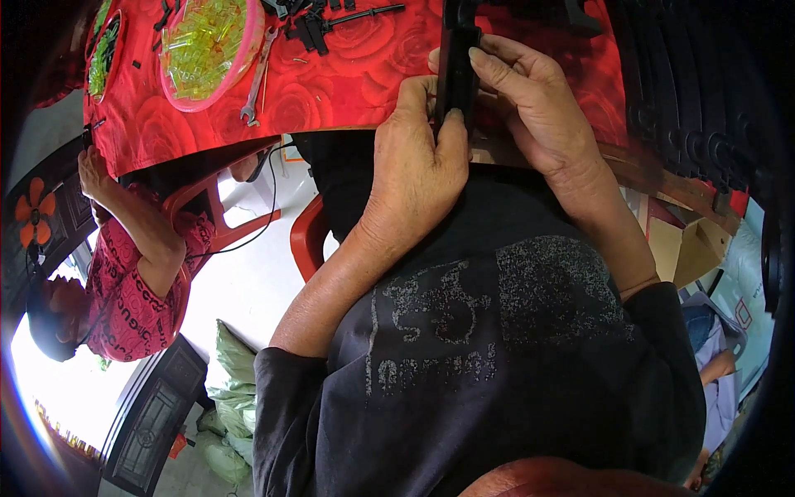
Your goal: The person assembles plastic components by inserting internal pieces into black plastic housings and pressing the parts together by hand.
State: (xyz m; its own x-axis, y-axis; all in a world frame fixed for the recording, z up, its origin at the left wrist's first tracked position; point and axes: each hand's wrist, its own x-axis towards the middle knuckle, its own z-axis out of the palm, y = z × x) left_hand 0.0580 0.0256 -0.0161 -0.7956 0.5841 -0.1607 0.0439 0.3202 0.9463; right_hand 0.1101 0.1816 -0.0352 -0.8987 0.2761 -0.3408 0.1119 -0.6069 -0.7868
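Observation:
A long black plastic part [457, 70] stands nearly upright in the picture, held in both hands over the near edge of the red rose-patterned tablecloth [356, 91]. My left hand [414, 166] is closed round its lower end, with the thumb pressed along its near face. On its right side, my right hand [534, 103] grips it higher up, the thumb tip against its edge and the fingers partly behind it. The part's upper end runs out of the picture, and its far side is hidden.
Left on the table are a pink-rimmed basin [199, 103] of clear yellow pieces, a wrench [255, 91] and small black parts [313, 33]. Many long black parts [704, 99] line the right side, above an open cardboard box [691, 248]. Another person [137, 282] sits at the left.

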